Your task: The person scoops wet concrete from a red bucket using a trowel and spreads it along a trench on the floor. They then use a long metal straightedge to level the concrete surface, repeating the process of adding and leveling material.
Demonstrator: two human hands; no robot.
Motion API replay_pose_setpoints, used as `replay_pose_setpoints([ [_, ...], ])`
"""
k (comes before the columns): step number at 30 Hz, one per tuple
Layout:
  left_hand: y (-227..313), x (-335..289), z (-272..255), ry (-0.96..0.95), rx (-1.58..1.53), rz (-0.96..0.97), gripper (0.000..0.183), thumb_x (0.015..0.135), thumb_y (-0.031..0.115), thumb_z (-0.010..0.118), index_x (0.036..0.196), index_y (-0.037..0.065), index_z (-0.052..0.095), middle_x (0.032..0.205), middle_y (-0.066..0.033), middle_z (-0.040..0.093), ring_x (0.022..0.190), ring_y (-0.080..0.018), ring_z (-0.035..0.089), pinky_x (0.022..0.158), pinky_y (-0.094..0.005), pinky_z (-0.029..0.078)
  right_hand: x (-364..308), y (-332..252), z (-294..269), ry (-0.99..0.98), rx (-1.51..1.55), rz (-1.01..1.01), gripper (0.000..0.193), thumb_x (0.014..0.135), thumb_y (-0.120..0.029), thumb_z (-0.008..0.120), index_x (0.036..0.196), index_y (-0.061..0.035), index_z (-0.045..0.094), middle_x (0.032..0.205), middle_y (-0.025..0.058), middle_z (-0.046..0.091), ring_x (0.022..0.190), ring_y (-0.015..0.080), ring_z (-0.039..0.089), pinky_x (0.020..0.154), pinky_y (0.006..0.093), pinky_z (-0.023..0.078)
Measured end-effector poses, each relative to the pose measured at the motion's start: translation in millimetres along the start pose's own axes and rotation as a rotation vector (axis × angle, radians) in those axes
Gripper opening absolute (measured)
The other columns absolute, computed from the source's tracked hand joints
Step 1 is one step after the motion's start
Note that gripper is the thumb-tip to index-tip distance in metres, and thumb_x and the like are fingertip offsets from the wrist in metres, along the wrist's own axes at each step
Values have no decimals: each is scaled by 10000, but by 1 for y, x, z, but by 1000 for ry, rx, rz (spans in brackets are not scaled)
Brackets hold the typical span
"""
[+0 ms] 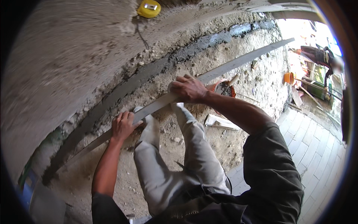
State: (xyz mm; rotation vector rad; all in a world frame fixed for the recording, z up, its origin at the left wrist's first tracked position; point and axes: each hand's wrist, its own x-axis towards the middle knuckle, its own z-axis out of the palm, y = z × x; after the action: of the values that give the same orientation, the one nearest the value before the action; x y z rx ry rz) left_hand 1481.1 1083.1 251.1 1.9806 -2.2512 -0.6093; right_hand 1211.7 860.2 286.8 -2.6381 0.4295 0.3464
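A long, straight grey bar, like a screeding straightedge, runs slantwise across the view, from the lower left to the upper right. My left hand grips it left of my feet, thumb on the near side. Farther right, my right hand wraps over its top edge with bent fingers. Just beyond the bar, a strip of wet grey mortar follows the base of the wall. One end of the bar lies low at the left near this strip; whether it touches the mortar, I cannot tell.
A red-rimmed bucket of mortar with a handle sticking out stands behind my right forearm. Near it lies a whitish board. A yellow tape measure is at the wall. At the far right, another person bends near an orange bucket and long-handled tools.
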Motion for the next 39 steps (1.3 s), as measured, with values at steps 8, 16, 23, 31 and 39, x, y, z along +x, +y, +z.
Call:
replay_pose_setpoints([
  [8,-99,67,150,-59,149,-28,484,755,474,679,916,33,562,902,-121,555,873,-319,573,685,-444,497,105,112,187,204,-26,-109,432,815,-521,597,1078,-180,623,1068,13,506,1063,198,466,895,390,392],
  [16,-176,95,260,31,215,-34,442,712,404,736,888,32,574,893,-107,549,847,-300,564,675,-414,492,185,167,291,155,44,-119,540,834,-586,523,1148,-153,596,1134,40,509,1076,228,455,936,425,363],
  [23,-211,100,312,27,236,-72,465,727,454,706,891,47,552,878,-98,532,847,-289,563,669,-418,495,221,183,348,213,145,-42,537,852,-496,529,1186,-76,559,1260,70,507,1154,258,437,972,441,348],
  [31,-220,103,347,62,187,-74,458,725,469,704,908,72,567,891,-83,552,852,-286,575,670,-429,494,220,189,371,226,-22,-128,547,767,-574,615,1128,-163,603,1126,47,503,1100,242,458,923,432,365],
  [39,-220,82,366,182,75,-306,571,763,555,664,1122,111,656,1218,-100,575,1148,-324,532,901,-463,465,192,211,359,-153,-58,166,663,883,-442,562,1423,-120,350,1497,209,233,1398,393,176,1140,529,141],
])
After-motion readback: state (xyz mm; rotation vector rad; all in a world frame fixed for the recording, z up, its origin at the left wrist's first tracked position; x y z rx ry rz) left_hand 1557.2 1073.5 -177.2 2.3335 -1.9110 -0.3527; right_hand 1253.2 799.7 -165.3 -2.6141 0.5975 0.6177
